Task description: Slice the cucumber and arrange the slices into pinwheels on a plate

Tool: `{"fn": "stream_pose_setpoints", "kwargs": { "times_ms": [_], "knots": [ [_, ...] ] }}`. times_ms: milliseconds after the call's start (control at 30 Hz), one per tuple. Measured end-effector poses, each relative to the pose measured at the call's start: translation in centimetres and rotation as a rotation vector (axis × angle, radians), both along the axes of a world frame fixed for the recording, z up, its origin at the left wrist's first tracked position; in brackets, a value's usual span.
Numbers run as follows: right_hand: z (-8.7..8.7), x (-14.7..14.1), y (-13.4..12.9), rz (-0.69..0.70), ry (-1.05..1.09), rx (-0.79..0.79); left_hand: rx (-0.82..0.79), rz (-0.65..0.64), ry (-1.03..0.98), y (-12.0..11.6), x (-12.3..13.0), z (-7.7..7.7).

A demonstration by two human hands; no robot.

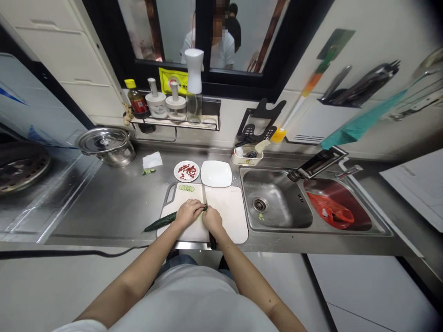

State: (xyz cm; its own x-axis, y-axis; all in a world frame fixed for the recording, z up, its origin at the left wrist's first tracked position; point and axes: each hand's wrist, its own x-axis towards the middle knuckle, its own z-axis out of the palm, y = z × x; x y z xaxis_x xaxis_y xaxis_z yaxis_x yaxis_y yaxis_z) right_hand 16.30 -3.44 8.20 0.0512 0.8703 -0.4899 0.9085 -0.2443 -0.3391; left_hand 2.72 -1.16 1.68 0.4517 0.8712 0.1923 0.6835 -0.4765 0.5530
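Observation:
A dark green cucumber (pixel 161 222) lies across the left half of a white cutting board (pixel 230 210), its tapered end past the board's edge. My left hand (pixel 189 212) is closed over its right part, fingertips close to the cut end. My right hand (pixel 212 220) grips a knife (pixel 212 241); the black handle shows below the fist and the narrow blade points away from me, beside the cucumber's end. Several cucumber slices (pixel 186 187) overlap in a row at the board's far left.
Behind the board stand a plate of red pieces (pixel 187 171) and a white square plate (pixel 216 173). To the right is a steel sink (pixel 277 203), with a red plastic bag (pixel 331 210) in its second basin. A lidded pot (pixel 107 145) and a white tissue (pixel 152 160) are at left.

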Motion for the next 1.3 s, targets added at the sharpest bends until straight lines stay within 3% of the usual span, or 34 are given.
{"fn": "stream_pose_setpoints", "kwargs": {
  "times_ms": [567,1067,1300],
  "knots": [
    [-0.4,0.7,-4.2,0.003,-0.052,-0.042,-0.005,0.028,0.004,-0.1,0.3,0.1],
    [-0.8,0.1,0.0,-0.033,0.011,0.037,-0.008,0.033,0.019,-0.3,0.4,0.3],
    [-0.8,0.1,0.0,-0.024,0.011,0.038,-0.005,0.032,0.01,-0.3,0.3,0.6]
  ]
}}
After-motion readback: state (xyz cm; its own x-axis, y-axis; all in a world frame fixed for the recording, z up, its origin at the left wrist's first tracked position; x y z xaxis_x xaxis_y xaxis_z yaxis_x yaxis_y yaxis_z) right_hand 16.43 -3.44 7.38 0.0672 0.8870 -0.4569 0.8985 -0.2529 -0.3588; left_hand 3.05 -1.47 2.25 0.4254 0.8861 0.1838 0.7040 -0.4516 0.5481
